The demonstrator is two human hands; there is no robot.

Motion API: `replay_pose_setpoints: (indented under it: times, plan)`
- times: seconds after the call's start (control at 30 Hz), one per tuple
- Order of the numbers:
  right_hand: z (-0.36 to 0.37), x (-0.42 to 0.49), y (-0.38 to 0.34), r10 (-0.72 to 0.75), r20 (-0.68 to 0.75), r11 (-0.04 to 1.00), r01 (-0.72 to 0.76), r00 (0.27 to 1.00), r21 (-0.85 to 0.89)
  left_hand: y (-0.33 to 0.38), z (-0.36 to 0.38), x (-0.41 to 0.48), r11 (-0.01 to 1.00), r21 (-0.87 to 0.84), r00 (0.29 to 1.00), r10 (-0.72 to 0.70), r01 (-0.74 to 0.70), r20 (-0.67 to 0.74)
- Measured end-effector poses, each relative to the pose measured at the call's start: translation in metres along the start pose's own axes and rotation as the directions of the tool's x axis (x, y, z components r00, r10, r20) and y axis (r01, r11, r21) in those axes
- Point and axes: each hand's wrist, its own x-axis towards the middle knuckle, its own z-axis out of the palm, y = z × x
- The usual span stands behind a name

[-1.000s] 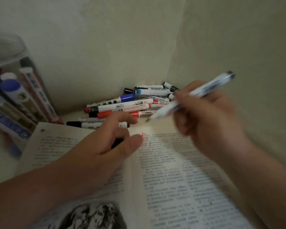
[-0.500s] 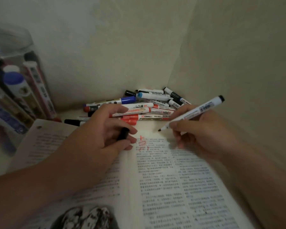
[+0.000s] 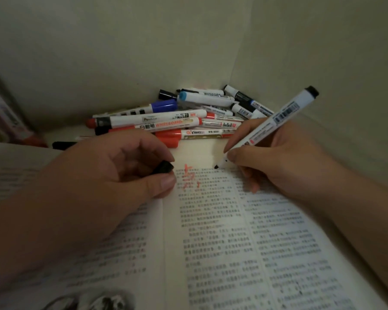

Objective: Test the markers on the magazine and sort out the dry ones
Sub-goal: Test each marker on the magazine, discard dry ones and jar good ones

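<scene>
The right hand's fingertips (image 3: 233, 155) pinch a white-barrelled black marker (image 3: 286, 113) low on its barrel, close behind the nib, in a writing grip. The nib sits at the top margin of the open magazine (image 3: 211, 242), just right of centre frame. I cannot tell whether it touches the paper or hovers just above. The marker's long axis runs from the nib up and to the right, with its black end toward the upper right of the frame. Red test strokes (image 3: 189, 177) lie just left of the nib, so a fresh stroke likely belongs on the bare margin under it. The right hand (image 3: 278, 166) appears to rest its little finger on the right page. The left hand (image 3: 103, 175), over the left page, curls round a black cap (image 3: 164, 167). The pile of markers (image 3: 170, 118) lies beyond, at upper centre.
</scene>
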Motion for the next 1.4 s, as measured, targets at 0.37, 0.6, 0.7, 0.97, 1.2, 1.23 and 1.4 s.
replay_pose_setpoints:
  times: [0.37, 0.6, 0.7, 0.97, 1.2, 1.23, 1.4]
  plan:
    - [0.005, -0.008, -0.012, -0.032, -0.051, 0.985, 0.041, 0.998, 0.167, 0.002, -0.002, -0.001, 0.993, 0.119, 1.000, -0.022, 0.020, 0.021]
    - [0.008, -0.004, -0.011, 0.102, 0.051, 0.971, -0.110, 0.994, 0.211, -0.002, -0.002, -0.004, 0.999, 0.034, 0.999, 0.011, -0.013, 0.041]
    - [0.006, -0.001, -0.010, 0.119, 0.045, 0.974, -0.125, 0.992, 0.191, -0.005, -0.003, -0.003, 0.999, 0.020, 0.999, 0.024, -0.025, 0.047]
    - [0.001, 0.000, -0.006, 0.085, 0.054, 0.992, -0.090, 0.995, 0.088, -0.003, -0.005, -0.002, 0.998, 0.069, 0.999, -0.007, 0.004, 0.049]
    - [0.002, -0.001, -0.005, 0.072, 0.045, 0.997, -0.073, 0.996, 0.019, 0.001, -0.003, -0.002, 0.996, 0.082, 0.999, -0.039, 0.036, 0.034]
    - [0.002, 0.000, -0.006, 0.074, 0.044, 0.997, -0.074, 0.996, -0.008, 0.001, -0.003, -0.002, 0.997, 0.075, 0.999, -0.040, 0.037, 0.037]
    - [0.002, 0.001, -0.009, 0.104, 0.048, 0.994, -0.102, 0.993, -0.036, 0.002, -0.003, -0.002, 0.998, 0.047, 0.999, -0.032, 0.030, 0.038]
